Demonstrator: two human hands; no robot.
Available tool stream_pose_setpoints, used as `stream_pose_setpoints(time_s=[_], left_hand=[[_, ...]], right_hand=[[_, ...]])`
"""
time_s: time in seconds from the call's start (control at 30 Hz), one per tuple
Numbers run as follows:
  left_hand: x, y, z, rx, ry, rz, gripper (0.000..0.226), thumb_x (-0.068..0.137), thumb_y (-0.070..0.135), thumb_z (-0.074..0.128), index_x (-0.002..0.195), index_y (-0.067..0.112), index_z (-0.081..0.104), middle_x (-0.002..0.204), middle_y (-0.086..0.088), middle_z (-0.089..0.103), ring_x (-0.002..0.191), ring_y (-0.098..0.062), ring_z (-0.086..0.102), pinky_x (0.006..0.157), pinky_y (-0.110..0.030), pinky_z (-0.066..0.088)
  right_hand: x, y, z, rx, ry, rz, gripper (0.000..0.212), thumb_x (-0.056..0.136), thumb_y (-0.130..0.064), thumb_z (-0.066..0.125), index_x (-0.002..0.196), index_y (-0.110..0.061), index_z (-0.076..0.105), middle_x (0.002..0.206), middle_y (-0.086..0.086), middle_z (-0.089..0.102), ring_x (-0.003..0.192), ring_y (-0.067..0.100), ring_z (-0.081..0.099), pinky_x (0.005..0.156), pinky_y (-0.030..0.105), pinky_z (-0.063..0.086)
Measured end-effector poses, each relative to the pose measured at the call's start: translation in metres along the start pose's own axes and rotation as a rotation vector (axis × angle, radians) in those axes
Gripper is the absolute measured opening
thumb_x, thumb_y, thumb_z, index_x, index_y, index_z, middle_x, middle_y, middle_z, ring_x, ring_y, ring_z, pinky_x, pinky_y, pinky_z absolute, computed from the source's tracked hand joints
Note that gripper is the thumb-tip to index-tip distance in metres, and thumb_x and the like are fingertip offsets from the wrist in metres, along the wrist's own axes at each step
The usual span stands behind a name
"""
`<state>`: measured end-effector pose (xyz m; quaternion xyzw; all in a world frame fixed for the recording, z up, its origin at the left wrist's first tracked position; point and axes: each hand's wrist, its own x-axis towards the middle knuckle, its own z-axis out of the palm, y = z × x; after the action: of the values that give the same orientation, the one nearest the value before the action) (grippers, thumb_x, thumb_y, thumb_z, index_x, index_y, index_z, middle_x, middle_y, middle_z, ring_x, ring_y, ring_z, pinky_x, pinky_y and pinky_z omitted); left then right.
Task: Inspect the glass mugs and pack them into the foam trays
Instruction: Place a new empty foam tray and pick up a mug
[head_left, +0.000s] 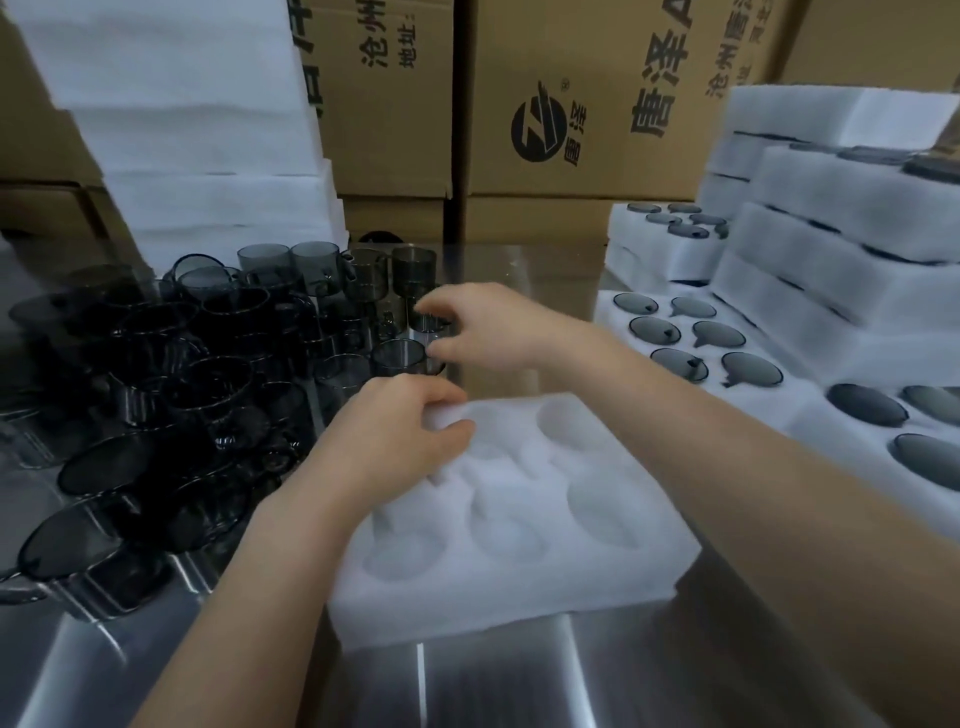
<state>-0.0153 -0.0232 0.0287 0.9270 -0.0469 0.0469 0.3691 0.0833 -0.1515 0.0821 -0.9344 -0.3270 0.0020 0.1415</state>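
One steel table (519, 686) | dozens of dark glass mugs (208, 332) crowd its left side | filled foam trays (696, 343) stacked along its right edge | empty foam tray (519, 519) front centre | left hand (395, 436) curled on that tray's far left corner, grasp unclear | right hand (488, 327) pinches one mug (428, 326) beside the crowd

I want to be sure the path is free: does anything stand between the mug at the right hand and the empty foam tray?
Only the left hand, which holds the far left corner of the foam tray, on the side nearest the glass mug that the right hand grips. The other pockets look empty.
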Motion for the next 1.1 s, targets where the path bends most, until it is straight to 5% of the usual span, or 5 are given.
stream_pose_setpoints(time_s=[0.13, 0.33, 0.7, 0.87, 1.1], left_hand=[[0.001, -0.001, 0.0, 0.014, -0.009, 0.013, 0.028, 0.084, 0.033, 0.065, 0.112, 0.035, 0.068, 0.093, 0.008, 0.073, 0.058, 0.0, 0.064, 0.077, -0.037, 0.057], [0.004, -0.001, 0.002, 0.026, 0.002, 0.049, 0.025, 0.083, 0.031, 0.065, 0.106, 0.034, 0.07, 0.104, 0.005, 0.068, 0.062, -0.012, 0.067, 0.074, -0.04, 0.057], [0.011, -0.005, 0.004, 0.031, 0.048, 0.058, 0.023, 0.08, 0.034, 0.068, 0.103, 0.037, 0.071, 0.093, 0.011, 0.071, 0.055, 0.004, 0.061, 0.075, -0.036, 0.057], [0.017, -0.005, 0.004, 0.042, 0.044, 0.082, 0.026, 0.083, 0.038, 0.067, 0.108, 0.032, 0.07, 0.097, 0.009, 0.071, 0.059, 0.001, 0.062, 0.077, -0.036, 0.057], [0.022, 0.006, -0.012, -0.254, 0.237, 0.175, 0.032, 0.084, 0.028, 0.071, 0.111, 0.03, 0.055, 0.109, 0.017, 0.061, 0.088, -0.004, 0.065, 0.076, -0.02, 0.05]], right_hand=[[0.042, 0.002, 0.028, 0.023, -0.155, 0.015, 0.074, 0.095, -0.034, 0.061, 0.156, -0.02, 0.02, 0.159, 0.002, 0.032, 0.142, 0.022, 0.035, 0.108, 0.029, 0.031], [0.055, 0.008, 0.055, 0.076, -0.086, -0.017, 0.066, 0.091, -0.028, 0.066, 0.151, -0.02, 0.037, 0.154, 0.001, 0.041, 0.141, 0.021, 0.038, 0.112, 0.035, 0.036], [0.015, 0.03, 0.025, 0.312, 0.204, 0.07, 0.076, 0.075, -0.036, 0.08, 0.142, -0.027, 0.047, 0.14, 0.004, 0.052, 0.113, 0.017, 0.057, 0.086, 0.028, 0.045], [-0.032, 0.033, 0.014, 0.796, 0.294, 0.133, 0.034, 0.073, -0.033, 0.08, 0.1, -0.035, 0.06, 0.082, -0.017, 0.065, 0.055, 0.008, 0.062, 0.056, 0.034, 0.058], [-0.052, 0.024, 0.014, 0.932, 0.468, 0.138, 0.036, 0.075, -0.035, 0.08, 0.091, -0.024, 0.05, 0.094, -0.002, 0.062, 0.072, 0.01, 0.065, 0.06, 0.034, 0.058]])
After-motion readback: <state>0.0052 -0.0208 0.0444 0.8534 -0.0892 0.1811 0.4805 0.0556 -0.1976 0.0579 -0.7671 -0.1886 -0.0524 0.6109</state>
